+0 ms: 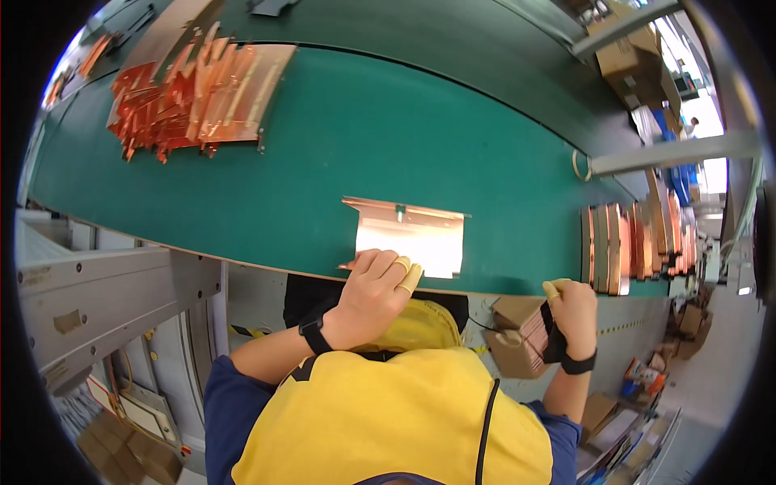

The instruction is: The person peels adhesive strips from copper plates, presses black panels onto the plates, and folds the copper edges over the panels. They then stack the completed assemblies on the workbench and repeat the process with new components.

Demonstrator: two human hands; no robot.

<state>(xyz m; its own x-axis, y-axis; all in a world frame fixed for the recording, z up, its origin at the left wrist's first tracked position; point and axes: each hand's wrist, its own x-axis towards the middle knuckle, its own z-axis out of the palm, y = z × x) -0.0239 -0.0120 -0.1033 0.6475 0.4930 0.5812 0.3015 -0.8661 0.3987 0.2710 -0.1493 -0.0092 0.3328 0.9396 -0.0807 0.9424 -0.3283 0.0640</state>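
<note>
A shiny bent copper sheet [411, 242] with raised edges lies on the green tabletop near its front edge. My left hand [373, 293] is closed at the sheet's near left corner, its fingers curled over the edge; yellow finger covers are on some fingers. Farther right, my right hand [572, 314] is closed in a fist by the table's front edge, with a yellow cover on a finger. A dark object [554, 344] shows beneath that fist, its kind unclear. Black bands circle both wrists.
Loosely piled copper sheets [202, 97] lie at the far left of the green table [388, 121]. A row of upright copper pieces [634, 246] stands at the right. Below the table edge is an open cardboard box [517, 339]. A metal frame bar [671, 153] juts in from the right.
</note>
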